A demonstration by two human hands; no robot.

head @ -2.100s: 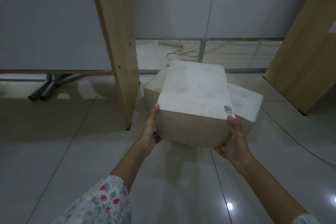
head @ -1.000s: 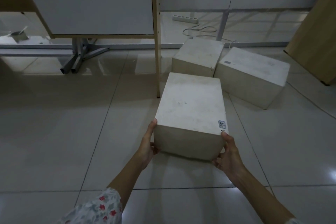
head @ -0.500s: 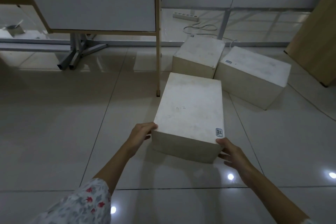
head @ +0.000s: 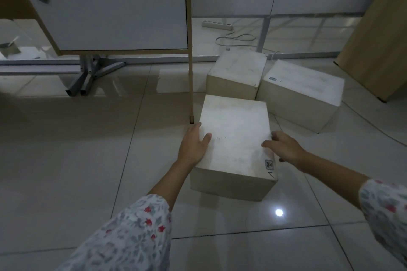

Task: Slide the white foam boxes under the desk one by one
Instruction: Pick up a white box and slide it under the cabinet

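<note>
Head view: nearest foam box [head: 235, 138] sits on the floor beside the desk leg [head: 190, 86]. Left hand [head: 193, 145] and right hand [head: 284, 147] rest open-palmed against its top edges, gripping nothing. Push low and left, clearing the leg.

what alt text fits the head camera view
Two hands, left and right, rest on the sides of a white foam box on a tiled floor; two more boxes sit behind it beside a wooden desk leg.

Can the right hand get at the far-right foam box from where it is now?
Probably yes: the right hand rests on the near box, and only bare floor separates it from the far-right box.
</note>
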